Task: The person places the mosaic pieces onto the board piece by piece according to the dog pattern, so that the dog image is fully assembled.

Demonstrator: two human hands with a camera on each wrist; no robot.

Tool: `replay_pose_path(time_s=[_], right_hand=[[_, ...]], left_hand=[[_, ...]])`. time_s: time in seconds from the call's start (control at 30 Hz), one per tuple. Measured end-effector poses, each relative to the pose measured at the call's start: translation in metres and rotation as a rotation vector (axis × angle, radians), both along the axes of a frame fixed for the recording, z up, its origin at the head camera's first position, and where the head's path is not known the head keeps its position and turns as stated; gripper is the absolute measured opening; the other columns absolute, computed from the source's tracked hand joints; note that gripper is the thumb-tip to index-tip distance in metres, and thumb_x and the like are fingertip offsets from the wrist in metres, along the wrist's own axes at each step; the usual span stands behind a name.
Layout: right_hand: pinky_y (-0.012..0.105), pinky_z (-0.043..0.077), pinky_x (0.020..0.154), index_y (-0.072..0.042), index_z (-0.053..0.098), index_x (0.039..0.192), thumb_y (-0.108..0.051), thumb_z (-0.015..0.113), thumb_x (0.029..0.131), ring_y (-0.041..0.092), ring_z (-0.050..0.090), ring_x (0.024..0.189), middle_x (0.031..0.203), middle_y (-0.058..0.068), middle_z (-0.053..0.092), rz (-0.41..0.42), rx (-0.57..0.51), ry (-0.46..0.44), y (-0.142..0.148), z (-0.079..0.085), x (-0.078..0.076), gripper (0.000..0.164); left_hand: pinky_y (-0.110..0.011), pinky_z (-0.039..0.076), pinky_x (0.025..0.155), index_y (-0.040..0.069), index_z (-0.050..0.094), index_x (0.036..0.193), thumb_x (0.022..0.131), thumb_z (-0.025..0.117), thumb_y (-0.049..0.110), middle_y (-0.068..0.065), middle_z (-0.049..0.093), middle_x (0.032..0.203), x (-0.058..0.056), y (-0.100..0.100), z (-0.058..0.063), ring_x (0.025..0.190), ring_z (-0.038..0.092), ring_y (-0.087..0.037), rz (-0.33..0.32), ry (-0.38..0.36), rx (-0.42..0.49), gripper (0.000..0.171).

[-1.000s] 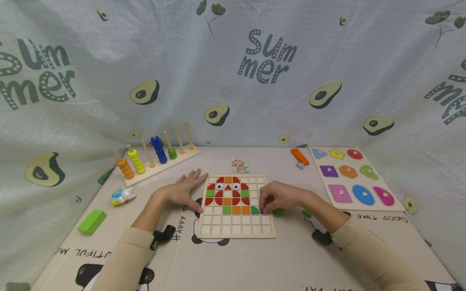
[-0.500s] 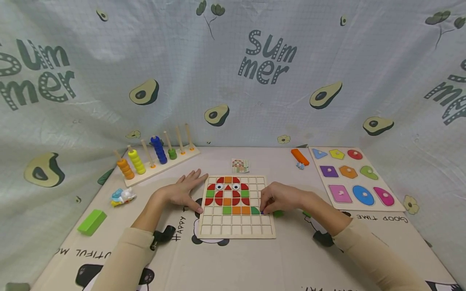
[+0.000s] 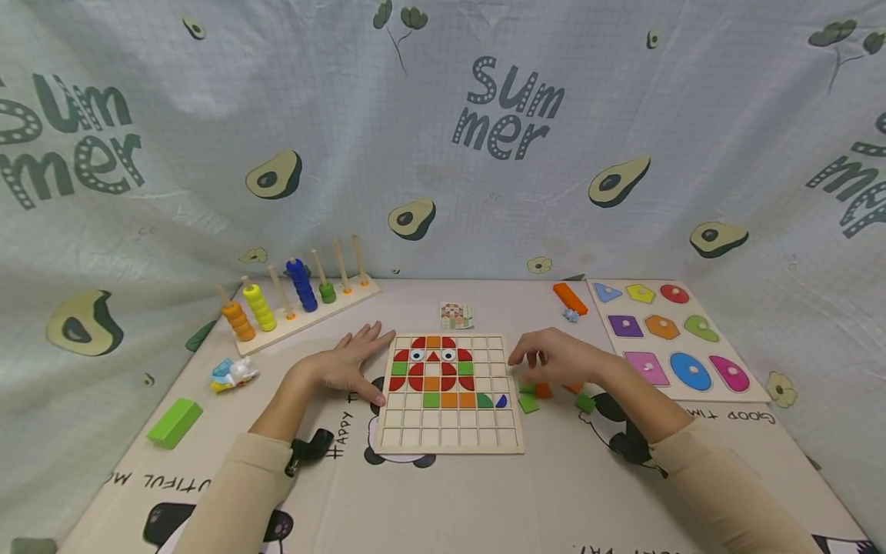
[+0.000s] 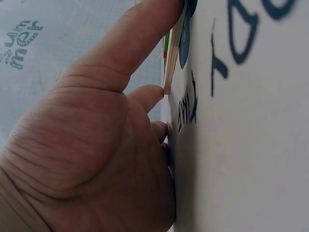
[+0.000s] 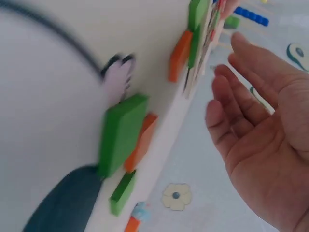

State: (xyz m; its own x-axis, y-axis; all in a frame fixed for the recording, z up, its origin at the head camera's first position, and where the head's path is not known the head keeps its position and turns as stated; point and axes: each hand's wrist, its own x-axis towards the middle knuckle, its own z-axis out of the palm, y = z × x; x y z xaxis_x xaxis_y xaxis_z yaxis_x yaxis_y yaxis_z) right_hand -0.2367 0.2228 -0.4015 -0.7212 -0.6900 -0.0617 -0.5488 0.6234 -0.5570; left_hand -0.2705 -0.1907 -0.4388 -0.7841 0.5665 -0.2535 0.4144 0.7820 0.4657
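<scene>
A wooden grid board [image 3: 450,439] lies on the table, with red, green, orange and eye-printed tiles set in its cells. A blue half-round tile [image 3: 501,401] sits in the right column beside a green rounded tile [image 3: 484,401]. My left hand [image 3: 346,366] is spread flat at the board's left side, thumb and index finger touching its edge. Just off the right edge hovers my right hand [image 3: 559,358], fingers loosely bent and holding nothing. Under it are loose tiles: green [image 3: 528,404], orange [image 3: 543,391] and another green [image 3: 584,403]. The right wrist view shows its bare palm [image 5: 265,159].
Behind the board lies a small picture card [image 3: 457,315]. A bead-and-peg stand [image 3: 311,312] is at back left, a shape puzzle [image 3: 681,392] at right. Also there are a green block [image 3: 174,423], an orange block [image 3: 571,298] and a white-blue toy [image 3: 234,373].
My right hand has let go of the blue half-round tile, which stays in its cell, and has lifted back to the right, uncovering loose tiles. The left hand has not moved.
</scene>
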Motion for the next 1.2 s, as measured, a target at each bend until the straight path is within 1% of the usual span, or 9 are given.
replay_pose_path(time_s=[0.13,0.37,0.47,0.57,0.7,0.8,0.87,1.0,1.2], right_hand=[[0.026,0.052,0.071,-0.018,0.072,0.107,-0.016,0.076,0.082,0.014,0.057,0.085,0.097,-0.006,0.067,0.003,0.025,-0.055,0.006,-0.006,0.000,0.025],[0.024,0.051,0.075,-0.020,0.074,0.105,-0.020,0.076,0.082,0.007,0.055,0.079,0.094,-0.015,0.066,0.003,0.177,0.093,0.005,-0.010,0.001,0.022],[0.023,0.051,0.071,-0.024,0.075,0.104,-0.020,0.077,0.082,0.007,0.055,0.079,0.091,-0.014,0.064,0.005,0.209,0.107,0.003,-0.009,0.000,0.023],[0.023,0.050,0.067,-0.028,0.075,0.101,-0.019,0.077,0.082,0.008,0.055,0.078,0.087,-0.012,0.062,0.008,0.180,0.084,0.003,-0.009,-0.003,0.021],[0.023,0.051,0.065,-0.023,0.076,0.099,-0.015,0.072,0.086,0.010,0.056,0.076,0.085,-0.011,0.063,0.042,0.030,0.024,-0.001,-0.004,-0.009,0.015],[0.026,0.052,0.067,-0.016,0.075,0.101,-0.014,0.068,0.090,0.012,0.057,0.077,0.089,-0.008,0.064,0.117,-0.087,-0.037,-0.020,0.005,-0.013,0.014],[0.027,0.053,0.070,-0.014,0.075,0.102,-0.014,0.067,0.091,0.013,0.057,0.078,0.091,-0.007,0.064,0.181,-0.119,-0.068,-0.039,0.011,-0.013,0.014],[0.024,0.054,0.074,-0.016,0.074,0.100,-0.016,0.069,0.090,0.008,0.058,0.078,0.092,-0.009,0.067,0.260,-0.082,-0.081,-0.084,0.015,-0.006,0.012],[0.017,0.051,0.067,-0.018,0.071,0.089,-0.019,0.075,0.084,0.002,0.056,0.071,0.079,-0.013,0.065,0.307,-0.004,-0.003,-0.135,0.005,0.010,0.007]], left_hand=[[-0.057,-0.003,0.115,0.025,0.012,0.156,0.060,0.079,0.065,-0.011,-0.006,0.161,0.001,0.000,0.001,0.147,-0.010,-0.031,0.000,-0.004,0.009,0.124],[-0.057,-0.003,0.115,0.025,0.011,0.156,0.059,0.079,0.067,-0.010,-0.006,0.161,0.000,-0.001,0.001,0.147,-0.010,-0.031,0.004,0.000,0.011,0.125],[-0.057,-0.004,0.115,0.025,0.012,0.156,0.059,0.079,0.067,-0.011,-0.005,0.161,0.000,0.000,0.001,0.147,-0.010,-0.032,0.005,-0.003,0.014,0.125],[-0.057,-0.004,0.115,0.025,0.012,0.156,0.059,0.079,0.066,-0.011,-0.005,0.161,0.000,0.000,0.000,0.147,-0.010,-0.032,0.001,-0.003,0.016,0.125],[-0.055,-0.004,0.116,0.024,0.012,0.156,0.059,0.079,0.066,-0.011,-0.005,0.161,0.000,0.000,0.000,0.147,-0.010,-0.031,-0.007,0.000,0.014,0.125],[-0.055,-0.004,0.116,0.023,0.012,0.156,0.060,0.079,0.066,-0.011,-0.006,0.161,0.001,-0.001,0.002,0.147,-0.010,-0.031,-0.013,0.001,0.017,0.124],[-0.056,-0.004,0.115,0.022,0.012,0.156,0.061,0.079,0.065,-0.012,-0.006,0.161,0.001,-0.001,0.003,0.147,-0.010,-0.032,-0.017,0.000,0.025,0.124],[-0.056,-0.004,0.115,0.021,0.012,0.156,0.062,0.079,0.063,-0.013,-0.005,0.161,0.002,-0.002,0.004,0.147,-0.010,-0.032,-0.024,-0.002,0.033,0.122],[-0.056,-0.005,0.115,0.024,0.011,0.156,0.062,0.078,0.064,-0.011,-0.006,0.161,0.001,-0.002,0.003,0.147,-0.011,-0.031,-0.019,-0.009,0.022,0.122]])
